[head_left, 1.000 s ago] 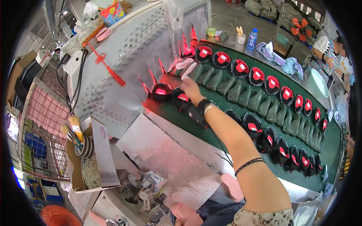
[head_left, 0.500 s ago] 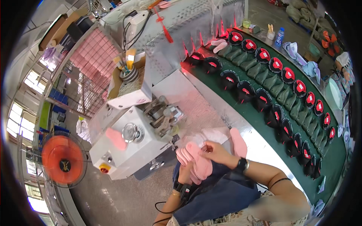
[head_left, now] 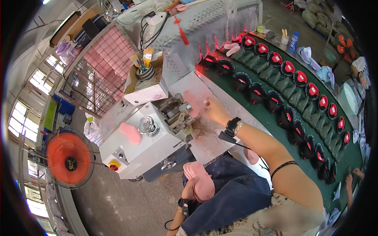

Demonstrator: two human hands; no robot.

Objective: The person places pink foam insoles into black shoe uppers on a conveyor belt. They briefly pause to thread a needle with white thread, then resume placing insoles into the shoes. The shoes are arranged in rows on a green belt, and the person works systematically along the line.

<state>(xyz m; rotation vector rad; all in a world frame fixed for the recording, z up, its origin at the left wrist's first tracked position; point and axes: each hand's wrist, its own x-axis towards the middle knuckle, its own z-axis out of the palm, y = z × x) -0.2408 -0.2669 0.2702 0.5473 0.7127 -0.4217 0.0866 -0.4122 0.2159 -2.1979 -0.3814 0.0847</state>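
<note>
My left hand (head_left: 189,189) is closed around a fanned stack of pink insoles (head_left: 201,181), held above the dark blue cloth on my lap. Out in front, my right hand (head_left: 214,110) pinches the edge of a single pink insole (head_left: 193,103), smeared by motion. That insole hangs beside the metal rollers (head_left: 176,112) of a white machine (head_left: 136,151). Another pink insole (head_left: 130,133) lies on the machine's top, next to a round dial (head_left: 146,124). Partly hidden under my right forearm is one more insole (head_left: 251,156).
A green conveyor (head_left: 252,92) curves along the right, carrying rows of black-and-red shoe uppers (head_left: 275,101) and dark green shoe-shaped pieces. Behind the machine stands a white box (head_left: 145,92) with brushes. An orange fan (head_left: 70,159) is at left. Another person's hand (head_left: 349,181) shows at lower right.
My right hand has left the stack and moved forward to the machine's rollers with one insole. The left hand has drawn lower with the stack. Another person's hands have appeared at lower right.
</note>
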